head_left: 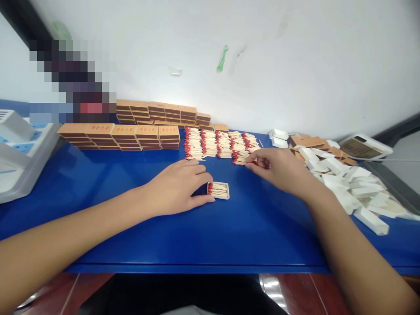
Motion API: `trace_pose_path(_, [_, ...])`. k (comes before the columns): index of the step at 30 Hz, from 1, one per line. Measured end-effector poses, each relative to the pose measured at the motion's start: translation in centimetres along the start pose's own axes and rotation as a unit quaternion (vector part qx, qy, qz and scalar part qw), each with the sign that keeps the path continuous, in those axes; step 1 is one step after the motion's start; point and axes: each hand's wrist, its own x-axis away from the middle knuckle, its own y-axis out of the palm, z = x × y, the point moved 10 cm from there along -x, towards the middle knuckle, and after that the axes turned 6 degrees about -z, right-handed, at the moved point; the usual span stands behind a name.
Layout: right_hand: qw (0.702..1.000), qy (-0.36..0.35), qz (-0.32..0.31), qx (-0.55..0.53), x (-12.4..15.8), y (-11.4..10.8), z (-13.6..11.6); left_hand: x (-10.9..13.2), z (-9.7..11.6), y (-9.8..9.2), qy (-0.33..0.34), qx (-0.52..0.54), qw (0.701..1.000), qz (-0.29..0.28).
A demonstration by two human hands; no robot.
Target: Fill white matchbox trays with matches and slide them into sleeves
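Note:
A small white matchbox tray [228, 191] lies on the blue table, with red-tipped matches [218, 190] inside it. My left hand [183, 186] grips the tray's left end between thumb and forefinger. Farther back, loose matches [224, 144] are laid out in several bundles, red heads to the left. My right hand [274, 168] is at the nearest right bundle [240, 157], its thumb and forefinger pinched together at the match ends. Whether a match is between those fingertips is too small to make out.
Stacked matchboxes [124, 136] stand in rows at the back left. A pile of white trays [348, 179] and brown sleeves [308, 142] covers the right side, near a white device [365, 146]. A white and blue appliance [24, 153] stands far left, and a white wall [262, 65] bounds the back.

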Motion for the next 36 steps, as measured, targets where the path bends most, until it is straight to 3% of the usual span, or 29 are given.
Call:
trace_pose_path(6, [0.999, 0.015, -0.049, -0.006, -0.5, 1.4, 0.1, 0.1, 0.0, 0.0, -0.001, -0.002, 1.000, -0.005])
trace_pose_path(11, [0.998, 0.004, -0.037, -0.042, 0.1, 0.6, -0.7, 0.1, 0.0, -0.1, -0.002, 0.003, 1.000, -0.004])
trace_pose_path(16, [0.990, -0.033, -0.054, -0.123, 1.0, 0.7, -4.1, 0.0, 0.0, -0.2, -0.010, -0.002, 1.000, -0.003])
trace_pose_path(23, [0.975, -0.099, -0.134, -0.144, 1.8, 3.0, -8.6, -0.1, -0.3, -0.3, -0.022, 0.013, 1.000, -0.002])
trace_pose_path(31, [0.975, -0.110, -0.137, -0.136, 1.9, 3.2, -9.2, -0.3, -0.1, -0.3, -0.021, 0.016, 1.000, -0.006])
trace_pose_path(36, [0.988, -0.076, -0.058, -0.122, 1.5, 1.1, -6.9, -0.1, -0.1, -0.4, -0.014, 0.008, 1.000, 0.004])
